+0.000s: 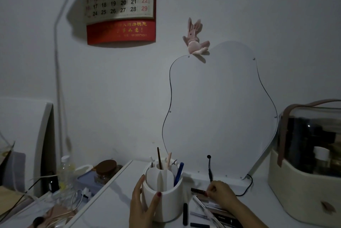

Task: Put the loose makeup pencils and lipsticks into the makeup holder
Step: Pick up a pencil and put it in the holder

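Note:
A white round makeup holder with several compartments stands on the white table. A brown pencil, a pink stick and a blue pen stand upright in it. My left hand wraps around the holder's left side. My right hand rests on the table to the right, fingers closed on a dark lipstick tube that lies flat. Several loose pencils and pens lie under and in front of that hand, and one black pencil lies beside the holder.
A wavy-edged mirror leans against the wall behind. A cream cosmetics case with clear lid stands at the right. A black cable runs along the table. Left of the table's edge sit a jar, a bottle and cords.

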